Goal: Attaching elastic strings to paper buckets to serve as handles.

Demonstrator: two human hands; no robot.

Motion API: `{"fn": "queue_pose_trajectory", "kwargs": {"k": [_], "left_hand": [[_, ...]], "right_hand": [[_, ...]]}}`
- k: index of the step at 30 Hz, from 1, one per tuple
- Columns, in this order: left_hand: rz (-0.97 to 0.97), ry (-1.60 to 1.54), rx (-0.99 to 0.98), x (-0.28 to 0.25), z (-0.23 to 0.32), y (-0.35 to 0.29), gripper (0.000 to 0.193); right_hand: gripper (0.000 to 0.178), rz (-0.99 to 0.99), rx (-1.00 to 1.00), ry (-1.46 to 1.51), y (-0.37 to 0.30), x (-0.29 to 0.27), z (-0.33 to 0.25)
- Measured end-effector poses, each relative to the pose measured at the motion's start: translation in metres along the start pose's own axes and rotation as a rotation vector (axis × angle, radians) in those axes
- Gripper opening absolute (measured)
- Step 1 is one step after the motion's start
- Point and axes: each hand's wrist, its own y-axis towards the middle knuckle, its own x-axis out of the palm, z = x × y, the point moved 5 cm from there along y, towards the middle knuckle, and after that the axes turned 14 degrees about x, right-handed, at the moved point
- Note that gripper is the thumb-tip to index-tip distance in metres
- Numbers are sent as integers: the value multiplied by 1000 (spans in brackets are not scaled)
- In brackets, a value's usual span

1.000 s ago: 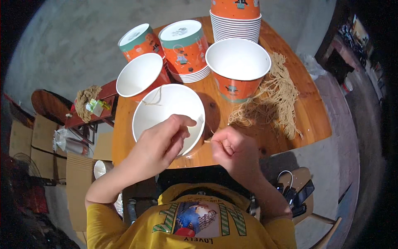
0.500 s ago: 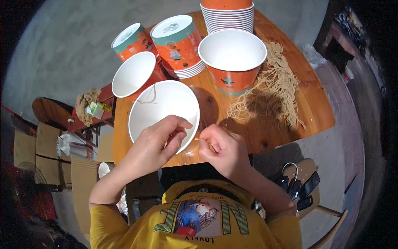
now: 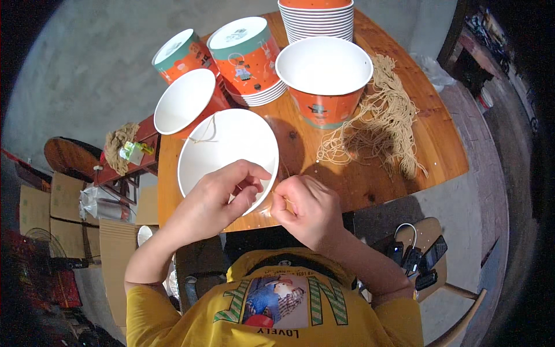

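My left hand (image 3: 222, 194) is in front of the white inside of the nearest paper bucket (image 3: 231, 141), by its right rim. Its fingers are curved, with a gap between the forefinger and thumb. Just right of that rim, my right hand (image 3: 312, 211) is closed in a pinch on a thin tan string, mostly hidden by its fingers. A string loop (image 3: 208, 132) hangs inside the bucket's upper left wall. The bucket is tilted with its mouth towards me. A bundle of tan strings (image 3: 396, 115) lies to the right on the wooden table (image 3: 428, 150).
Behind stand an orange bucket (image 3: 326, 104), a tilted bucket (image 3: 185, 104), two upside-down ones, among them a stacked one (image 3: 245, 63), and a tall nested stack (image 3: 318, 26). A stool (image 3: 428, 254) with dark devices stands right of me; cardboard boxes (image 3: 66, 202) are at left.
My right hand has turned slightly and shifted a little left, and the string end in it shows less. My left hand has stayed nearly in place.
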Motion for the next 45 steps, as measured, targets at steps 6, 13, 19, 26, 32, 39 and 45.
{"fn": "queue_pose_trajectory", "kwargs": {"k": [6,13,19,26,32,39,45], "left_hand": [[-52,-169,-45,1,-6,1,17],[-167,-48,-118,1,-3,8,9],[119,-267,-122,-11,-17,5,5],[94,-818,-247,0,-16,12,9],[44,-776,-178,2,-10,13,13],[-1,-695,-173,7,-11,19,9],[14,-670,-174,19,-17,24,14]], "right_hand": [[17,8,-49,-57,-1,5,0],[16,-81,17,-43,2,6,2],[13,-341,355,-103,7,-10,9],[13,-501,293,-70,22,-25,4],[8,-495,236,97,38,-31,-5],[12,-587,296,141,57,-29,-16],[13,-539,62,102,73,-18,-18]]}}
